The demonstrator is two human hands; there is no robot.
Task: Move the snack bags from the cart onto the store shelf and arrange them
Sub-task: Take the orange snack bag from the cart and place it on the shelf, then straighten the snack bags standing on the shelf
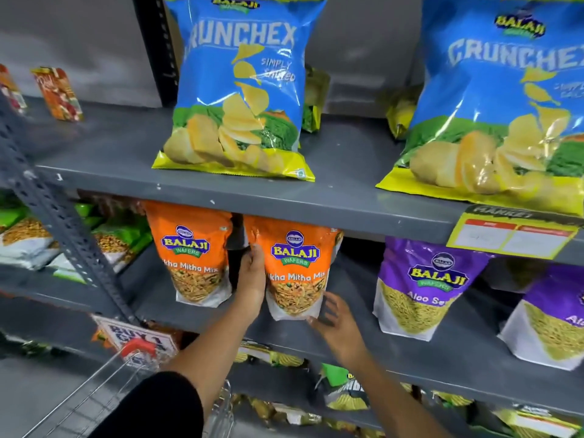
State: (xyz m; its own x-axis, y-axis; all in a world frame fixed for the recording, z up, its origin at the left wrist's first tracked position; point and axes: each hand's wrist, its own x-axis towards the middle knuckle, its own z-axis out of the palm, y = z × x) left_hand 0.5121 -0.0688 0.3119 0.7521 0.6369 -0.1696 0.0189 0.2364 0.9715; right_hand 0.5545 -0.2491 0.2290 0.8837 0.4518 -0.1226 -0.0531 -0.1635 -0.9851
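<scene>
- Left hand (252,276): laid flat against the left edge of an orange Balaji Mitha Mix pouch (297,267), fingers extended upward along the bag's side, thumb on its front.
- Right hand (335,324): fingers spread, fingertips (313,320) touching the pouch's lower right corner at the white base; no closed grip on the bag.
- The held pouch stands upright on the middle shelf (347,339), its top tucked under the shelf above.
- A second orange Mitha Mix pouch (192,260) stands just beside it on the left, a narrow gap between the two.
- Purple Balaji Aloo Sev pouch (423,286) stands to the right, well apart; another purple pouch (550,317) sits at the frame's right edge.
- Upper shelf (331,191): two blue Crunchex chip bags (243,90), (502,105), upright, facing forward.
- Yellow price label (512,235) hangs from the upper shelf's front edge.
- Wire shopping cart (104,390) with a red handle piece shows at lower left, beside the dark sleeve (158,409).
</scene>
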